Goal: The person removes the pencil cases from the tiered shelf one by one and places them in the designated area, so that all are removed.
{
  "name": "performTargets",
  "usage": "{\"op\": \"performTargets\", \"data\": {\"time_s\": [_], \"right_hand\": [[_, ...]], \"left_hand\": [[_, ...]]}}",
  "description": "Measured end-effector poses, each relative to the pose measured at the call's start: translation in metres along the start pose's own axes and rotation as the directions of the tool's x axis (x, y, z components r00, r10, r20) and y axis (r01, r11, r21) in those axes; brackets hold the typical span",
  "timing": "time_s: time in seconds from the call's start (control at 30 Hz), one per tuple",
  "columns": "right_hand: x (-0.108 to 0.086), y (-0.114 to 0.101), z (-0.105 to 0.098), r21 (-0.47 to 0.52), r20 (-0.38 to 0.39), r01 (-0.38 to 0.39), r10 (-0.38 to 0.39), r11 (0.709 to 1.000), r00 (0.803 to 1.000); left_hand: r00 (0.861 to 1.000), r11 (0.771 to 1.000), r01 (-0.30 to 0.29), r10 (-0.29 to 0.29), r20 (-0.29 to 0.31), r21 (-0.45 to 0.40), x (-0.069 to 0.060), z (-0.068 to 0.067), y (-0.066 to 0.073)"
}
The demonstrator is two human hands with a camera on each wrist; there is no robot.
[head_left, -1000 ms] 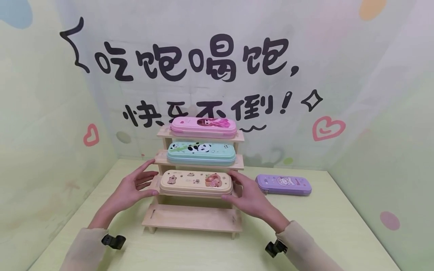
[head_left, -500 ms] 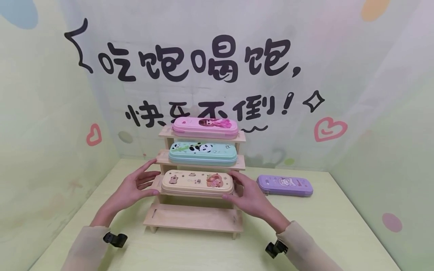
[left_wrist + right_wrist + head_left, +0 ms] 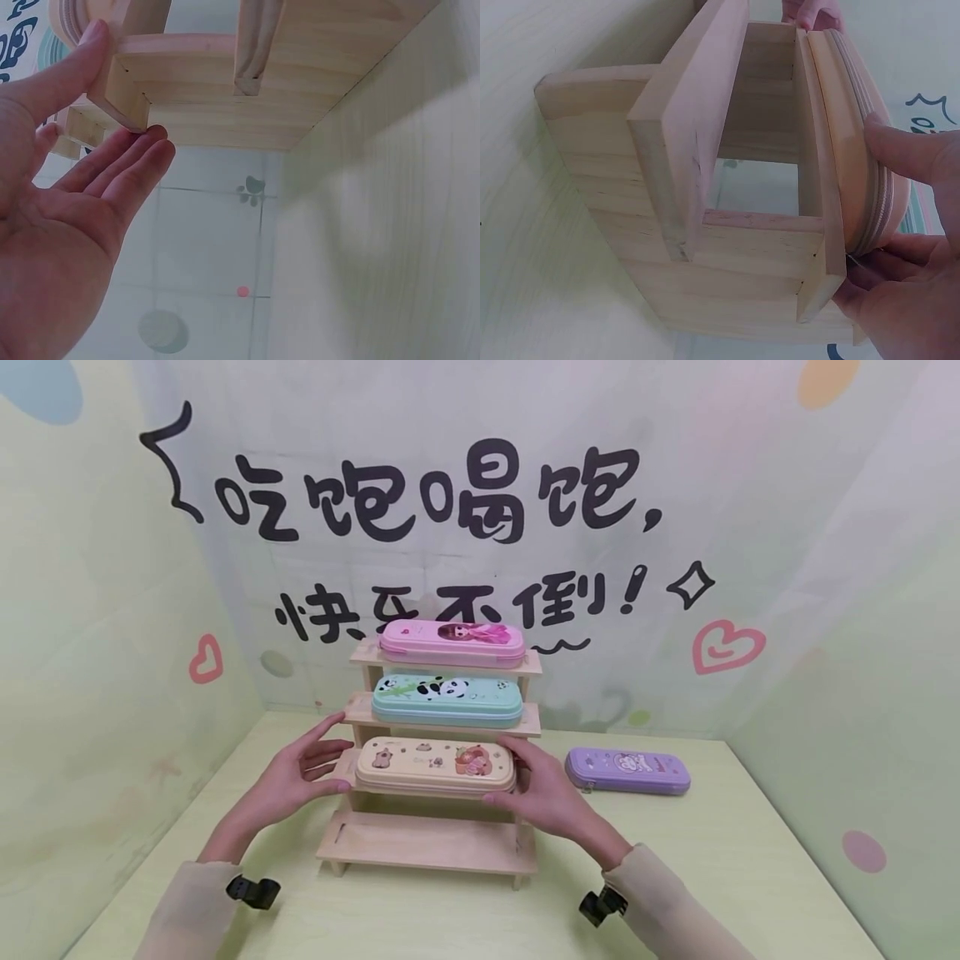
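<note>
A cream pencil case (image 3: 435, 764) with cartoon prints lies on the third tier down of a wooden stepped rack (image 3: 431, 847). My right hand (image 3: 551, 789) grips its right end, thumb on the front side and fingers behind, as the right wrist view also shows. At the left end of the same tier, my left hand (image 3: 288, 777) holds the rack's board, with the thumb (image 3: 91, 52) at the front edge and the fingers at its end. A mint panda pencil case (image 3: 447, 700) and a pink pencil case (image 3: 452, 642) lie on the two higher tiers.
A purple pencil case (image 3: 628, 771) lies on the pale table (image 3: 637, 868), right of the rack. The lowest tier bears nothing. Behind stands a printed backdrop (image 3: 450, 560) with black lettering, and side walls close in the table left and right.
My right hand has shifted slightly left along the cream pencil case, its fingertips further over the end. The left hand and the cases look unmoved apart from slight camera sway.
</note>
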State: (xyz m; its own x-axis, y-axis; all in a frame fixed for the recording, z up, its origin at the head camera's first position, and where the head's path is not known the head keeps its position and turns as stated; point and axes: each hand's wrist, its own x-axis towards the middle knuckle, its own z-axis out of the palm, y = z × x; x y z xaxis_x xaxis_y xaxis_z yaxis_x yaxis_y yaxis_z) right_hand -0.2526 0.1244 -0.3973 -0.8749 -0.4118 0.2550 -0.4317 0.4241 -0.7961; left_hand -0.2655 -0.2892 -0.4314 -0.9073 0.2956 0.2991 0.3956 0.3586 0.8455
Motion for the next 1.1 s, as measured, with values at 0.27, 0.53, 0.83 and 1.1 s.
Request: {"op": "performTargets", "data": {"time_s": [0.27,0.53,0.83,1.1], "right_hand": [[-0.003,0.001,-0.003,-0.028,0.005,0.004,-0.004,1.000,1.000],[0.001,-0.001,-0.004,-0.076,0.062,0.004,0.000,0.997,0.998],[-0.001,-0.003,-0.008,-0.070,0.058,-0.008,0.012,0.998,0.998],[0.000,-0.005,-0.012,-0.099,0.101,-0.016,0.026,0.995,0.994]], "left_hand": [[1.000,1.000,0.010,-0.010,-0.004,0.002,-0.001,0.001,0.001],[1.000,1.000,0.002,-0.002,-0.005,0.008,-0.001,0.001,0.001],[1.000,1.000,0.002,-0.002,-0.004,0.010,-0.001,0.002,0.000],[1.000,1.000,0.007,-0.007,-0.006,0.010,-0.001,0.002,0.000]]}}
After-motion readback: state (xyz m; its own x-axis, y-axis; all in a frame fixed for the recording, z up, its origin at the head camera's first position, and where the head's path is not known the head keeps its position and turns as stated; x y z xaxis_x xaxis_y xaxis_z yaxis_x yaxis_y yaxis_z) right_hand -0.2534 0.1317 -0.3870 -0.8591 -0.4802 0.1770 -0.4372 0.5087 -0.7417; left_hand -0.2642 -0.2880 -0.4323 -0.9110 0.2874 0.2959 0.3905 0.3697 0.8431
